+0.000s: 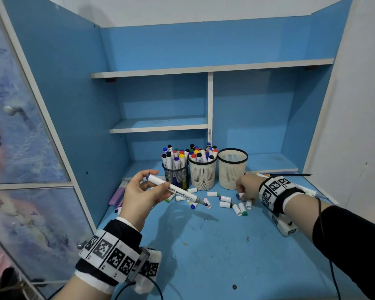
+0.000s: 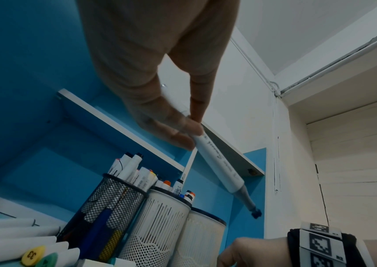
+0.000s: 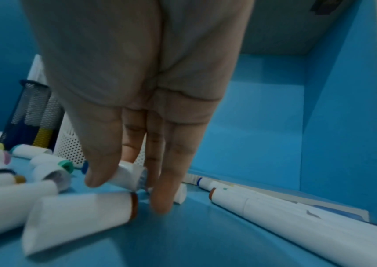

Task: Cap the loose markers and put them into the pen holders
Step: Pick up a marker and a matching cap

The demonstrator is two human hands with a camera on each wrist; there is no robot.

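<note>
My left hand (image 1: 158,187) grips a white marker (image 1: 182,192) above the desk, its uncapped blue tip (image 1: 206,204) pointing right and down. In the left wrist view the marker (image 2: 219,162) slants down from the fingers (image 2: 183,126). My right hand (image 1: 244,188) is down on the desk among loose white caps (image 1: 225,200). There its thumb and fingers (image 3: 162,198) pinch a white cap with a blue end (image 3: 125,178). A black mesh holder (image 1: 175,174) and a white holder (image 1: 202,173) are full of markers. A third white holder (image 1: 232,167) is empty.
Loose markers (image 3: 274,204) lie along the right side behind my right hand. Purple pens (image 1: 117,194) lie at the left wall, and a dark pencil (image 1: 290,175) lies at the back right. Blue side panels and shelves (image 1: 158,125) enclose the desk (image 1: 214,256).
</note>
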